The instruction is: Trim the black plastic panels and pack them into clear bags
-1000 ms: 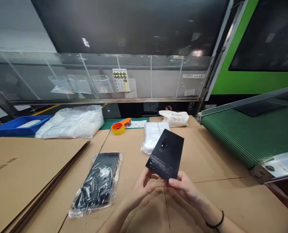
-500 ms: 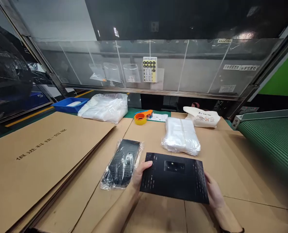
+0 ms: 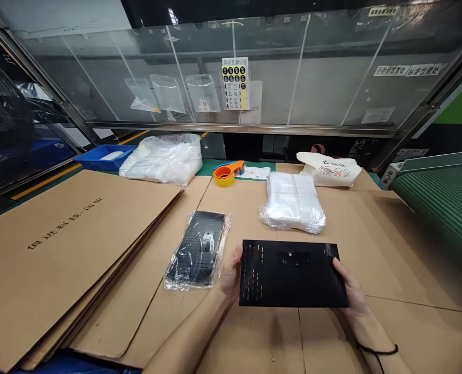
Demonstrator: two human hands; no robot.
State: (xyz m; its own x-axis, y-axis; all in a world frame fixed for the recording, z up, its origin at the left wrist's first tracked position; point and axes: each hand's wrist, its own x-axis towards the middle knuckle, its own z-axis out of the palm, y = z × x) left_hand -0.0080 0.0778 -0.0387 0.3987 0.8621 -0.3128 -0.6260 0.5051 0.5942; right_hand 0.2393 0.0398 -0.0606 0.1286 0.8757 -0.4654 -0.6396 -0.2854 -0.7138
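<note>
A flat black panel (image 3: 289,283) with rows of slots and a recessed rectangle is held up above the cardboard-covered table. My left hand (image 3: 231,272) grips its left edge, the fingers hidden behind it. On the opposite edge my right hand (image 3: 351,291) is closed, with the thumb on the front face. To the left lies a similar black panel (image 3: 195,249) inside a clear plastic bag. Beyond the held panel sits a banded stack of clear plastic bags (image 3: 293,202).
Flat cardboard sheets (image 3: 75,234) are stacked at the left. Along the back are a blue tray (image 3: 102,162), a white plastic bundle (image 3: 162,158), a tape dispenser (image 3: 227,174) and a white printed pouch (image 3: 332,170). A green conveyor belt (image 3: 441,197) runs at the right.
The held panel has turned level and shifted slightly right, and my right thumb has come onto its front face. The camera view has tilted downward a little.
</note>
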